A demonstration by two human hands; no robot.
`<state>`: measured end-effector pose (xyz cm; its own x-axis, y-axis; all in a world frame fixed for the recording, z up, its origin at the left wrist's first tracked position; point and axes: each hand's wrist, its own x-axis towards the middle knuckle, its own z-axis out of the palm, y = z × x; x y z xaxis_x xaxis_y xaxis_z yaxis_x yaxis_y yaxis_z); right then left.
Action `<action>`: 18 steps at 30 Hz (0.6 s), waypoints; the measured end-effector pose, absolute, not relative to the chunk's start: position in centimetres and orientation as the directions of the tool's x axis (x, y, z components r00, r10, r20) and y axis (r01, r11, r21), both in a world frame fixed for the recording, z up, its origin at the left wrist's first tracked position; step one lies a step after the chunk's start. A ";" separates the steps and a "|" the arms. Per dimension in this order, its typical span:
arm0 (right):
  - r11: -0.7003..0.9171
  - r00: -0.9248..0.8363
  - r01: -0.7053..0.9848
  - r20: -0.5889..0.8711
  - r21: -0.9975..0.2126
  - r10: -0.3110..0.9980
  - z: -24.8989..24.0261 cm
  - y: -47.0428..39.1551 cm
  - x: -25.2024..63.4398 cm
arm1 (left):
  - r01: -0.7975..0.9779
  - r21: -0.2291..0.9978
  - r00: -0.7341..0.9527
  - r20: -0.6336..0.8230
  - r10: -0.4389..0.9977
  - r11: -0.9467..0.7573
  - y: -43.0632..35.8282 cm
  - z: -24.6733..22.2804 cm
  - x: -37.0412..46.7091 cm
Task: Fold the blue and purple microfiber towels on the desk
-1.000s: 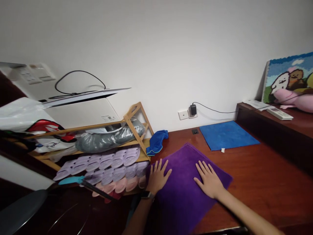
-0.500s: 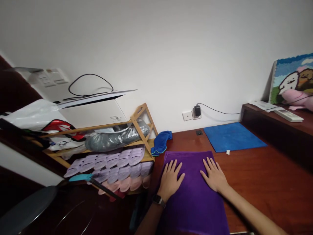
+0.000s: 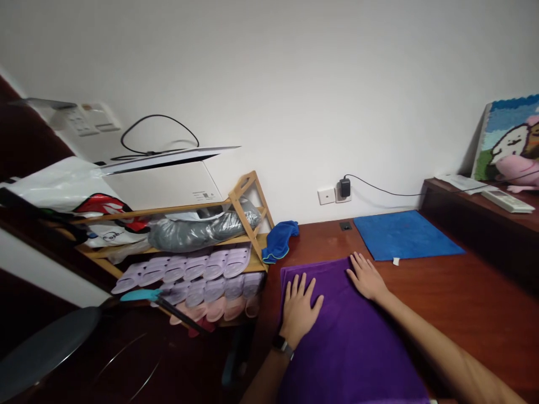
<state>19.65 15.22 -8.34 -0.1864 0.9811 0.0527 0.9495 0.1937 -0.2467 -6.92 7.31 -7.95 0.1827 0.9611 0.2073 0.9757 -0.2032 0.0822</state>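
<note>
A purple towel (image 3: 349, 342) is being pressed flat on a reddish-brown wooden desk (image 3: 455, 292), near the desk's left edge and closest to the viewer. The left hand (image 3: 300, 307) is being laid palm-down on the towel's left part, fingers spread wide and holding nothing; a dark wristwatch (image 3: 282, 346) is being worn on that wrist. The right hand (image 3: 367, 276) is being rested palm-down at the towel's far right corner, fingers spread and flat, also holding nothing. Farther back on the desk, a blue cloth (image 3: 406, 235) is lying flat, well apart from the towel. A crumpled blue rag (image 3: 279, 240) is lying near the desk's far left corner, beside a wooden rack (image 3: 246, 210) on which rows of pale purple slippers (image 3: 197, 269) are being stored. A black charger (image 3: 345, 187) is plugged into a wall socket. A small printed label is showing on a white box (image 3: 168, 185) above the rack, but its writing is too small to be read. At the far right, a white remote control (image 3: 507, 200) is lying on a raised shelf.
</note>
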 end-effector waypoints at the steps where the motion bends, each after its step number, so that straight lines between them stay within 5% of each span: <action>1: 0.192 -0.188 0.951 0.039 -0.241 0.981 -8.5 15.5 19.6 | 0.977 0.085 0.176 0.183 0.967 -0.193 8.3 -7.7 -7.1; 9: 0.128 -0.127 0.971 0.018 -0.201 0.992 -9.1 15.6 20.2 | 0.987 0.073 0.135 0.110 0.985 -0.143 12.4 -6.3 -7.3; 13: 0.135 -0.135 0.969 0.015 -0.209 0.991 -9.0 15.7 20.1 | 0.945 0.094 0.286 0.218 0.933 -0.312 13.8 -6.4 -2.5; 18: 0.141 -0.143 0.972 -0.001 -0.186 0.990 -9.1 15.9 20.5 | 0.911 0.179 0.350 0.135 0.927 -0.371 15.3 -7.9 1.1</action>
